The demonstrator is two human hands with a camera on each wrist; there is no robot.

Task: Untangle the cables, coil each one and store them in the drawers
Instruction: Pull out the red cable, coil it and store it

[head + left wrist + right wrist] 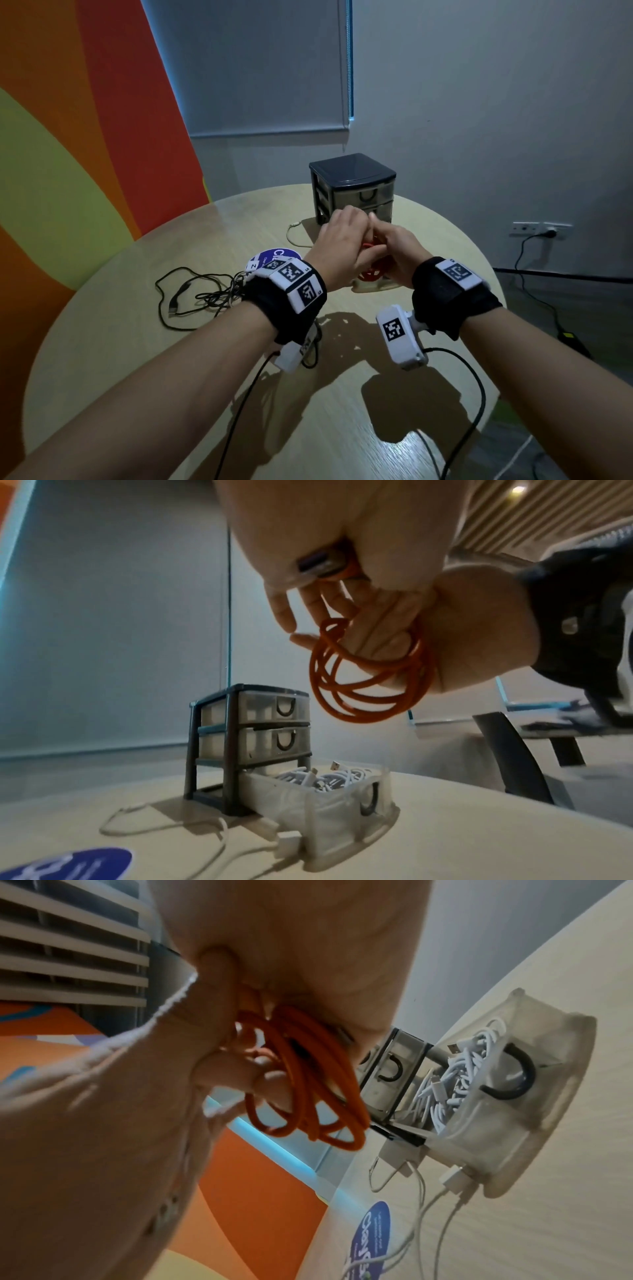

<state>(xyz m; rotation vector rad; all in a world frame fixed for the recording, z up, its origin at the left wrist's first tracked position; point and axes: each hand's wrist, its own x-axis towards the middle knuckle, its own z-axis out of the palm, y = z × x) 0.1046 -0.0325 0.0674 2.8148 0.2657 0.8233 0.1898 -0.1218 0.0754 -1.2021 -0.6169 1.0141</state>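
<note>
Bench [113, 342] of pale wood carries a small drawer unit [352, 178] at its far side, the bottom drawer [342, 813] pulled out and filled with white cables [329, 777]. Black cables [202, 294] lie tangled to the left, near a blue sticker [274, 255]; a loose white cable [164, 829] trails beside the drawer. Above the open drawer, the left hand [337, 246] and right hand [397, 250] meet, both gripping a coiled orange cable [363, 680].
</note>
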